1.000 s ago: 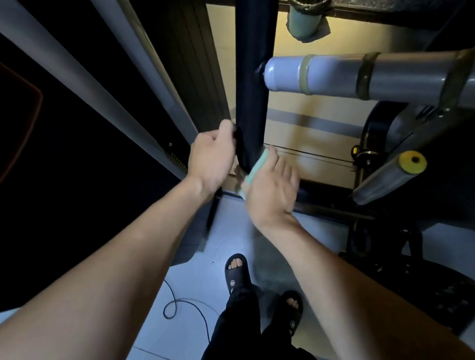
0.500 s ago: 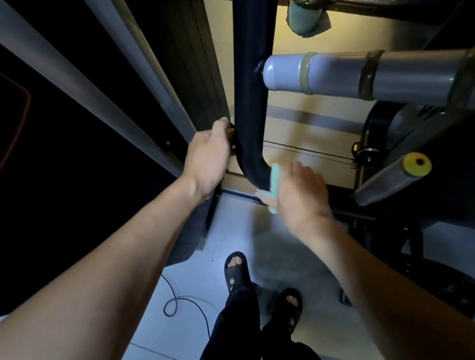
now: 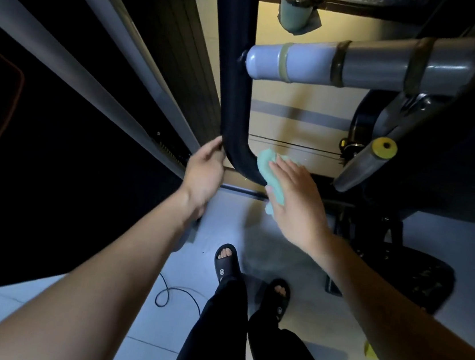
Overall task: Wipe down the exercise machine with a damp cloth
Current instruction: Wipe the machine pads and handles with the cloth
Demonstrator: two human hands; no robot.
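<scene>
The right hand (image 3: pixel 296 199) has its grip on a green cloth (image 3: pixel 267 171), with the fingers fairly straight, pressing the cloth flat against the bend of the black bar (image 3: pixel 232 89) of the exercise machine. The left hand (image 3: pixel 204 172) holds the same bar on the other side of the bend, and its grip looks loose, with fingers that only touch the bar. The cloth could slip out, because it is only pushed and not wrapped tight, and a corner of it hangs down below the hand. If it is very wet, drops could fall on the floor (image 3: pixel 34 313) near the feet in sandals (image 3: pixel 227 264) and make it slippery. A cord (image 3: pixel 168 294) lies on the floor close by and could trip the feet. Up high there is a cup (image 3: pixel 296 10) on the wall side. I cannot tell what is in it.
</scene>
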